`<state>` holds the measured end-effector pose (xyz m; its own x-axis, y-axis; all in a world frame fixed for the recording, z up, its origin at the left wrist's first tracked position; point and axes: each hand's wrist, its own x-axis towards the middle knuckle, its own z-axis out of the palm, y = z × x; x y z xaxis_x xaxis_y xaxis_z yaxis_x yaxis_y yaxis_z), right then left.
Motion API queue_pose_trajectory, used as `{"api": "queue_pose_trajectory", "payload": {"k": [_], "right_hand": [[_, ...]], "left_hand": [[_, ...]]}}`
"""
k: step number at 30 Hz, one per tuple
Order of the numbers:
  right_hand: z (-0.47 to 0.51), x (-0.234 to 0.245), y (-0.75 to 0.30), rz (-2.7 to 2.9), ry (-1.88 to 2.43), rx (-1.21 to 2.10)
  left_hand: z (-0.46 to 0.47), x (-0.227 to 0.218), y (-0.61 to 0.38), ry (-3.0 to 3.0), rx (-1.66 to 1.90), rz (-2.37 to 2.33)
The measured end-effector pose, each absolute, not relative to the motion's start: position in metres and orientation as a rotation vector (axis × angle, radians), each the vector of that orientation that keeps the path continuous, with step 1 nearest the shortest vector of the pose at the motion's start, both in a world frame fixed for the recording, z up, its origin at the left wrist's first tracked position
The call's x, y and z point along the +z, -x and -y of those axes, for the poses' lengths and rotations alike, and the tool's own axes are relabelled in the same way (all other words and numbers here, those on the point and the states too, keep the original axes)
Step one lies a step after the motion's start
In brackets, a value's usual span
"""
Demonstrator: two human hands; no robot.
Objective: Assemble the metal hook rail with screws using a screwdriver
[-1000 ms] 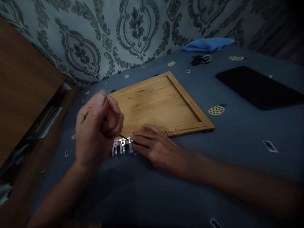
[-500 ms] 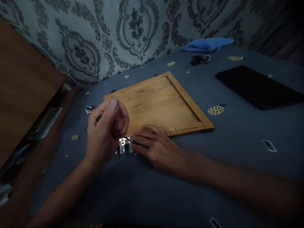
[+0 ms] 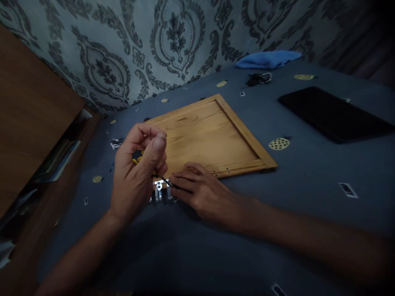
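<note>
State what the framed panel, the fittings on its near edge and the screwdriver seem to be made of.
Framed panel: probably varnished wood, given its grain and faint sheen.
Fittings: likely bare or plated metal, silver and glinting.
Screwdriver: thin dark shaft, likely metal; yellow-and-black handle, perhaps plastic, mostly hidden.

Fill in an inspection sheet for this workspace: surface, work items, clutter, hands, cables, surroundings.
Surface: dark blue cover with pineapple print
Work items: framed wooden panel, lying flat; metal hinges at its near edge; screwdriver angled toward them
Clutter: black slab, blue cloth, dark item with a ring; small metal parts left of the panel
Left hand: curled around the screwdriver
Right hand: at the panel's near edge; grip unclear
Cables: nothing seen
Surroundings: patterned wall, brown cabinet, dim light
</note>
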<state>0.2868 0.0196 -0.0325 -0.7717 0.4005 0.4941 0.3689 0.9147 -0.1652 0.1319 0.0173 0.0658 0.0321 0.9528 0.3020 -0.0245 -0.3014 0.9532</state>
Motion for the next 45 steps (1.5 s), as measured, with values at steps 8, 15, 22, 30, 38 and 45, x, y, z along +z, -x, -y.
{"api": "queue_pose_trajectory", "payload": {"k": [8, 15, 22, 30, 38, 45], "right_hand": [[-0.019, -0.033, -0.288, 2.527, 0.539, 0.118], [-0.019, -0.034, -0.287, 2.513, 0.545, 0.090], [-0.019, -0.035, -0.287, 2.520, 0.548, 0.109], [-0.019, -0.033, -0.288, 2.530, 0.553, 0.090], [-0.019, -0.032, -0.288, 2.551, 0.548, 0.098], [-0.020, -0.034, -0.290, 2.548, 0.526, 0.139]], "left_hand": [[-0.018, 0.067, -0.141, -1.300, 1.554, -0.842], [-0.018, 0.068, -0.144, -1.264, 1.544, -0.895], [-0.029, 0.071, -0.131, -1.413, 1.253, -0.675], [-0.032, 0.075, -0.125, -1.414, 1.185, -0.777], [-0.022, 0.072, -0.134, -1.337, 1.455, -0.880], [-0.009, 0.084, -0.143, -1.356, 1.611, -0.910]]}}
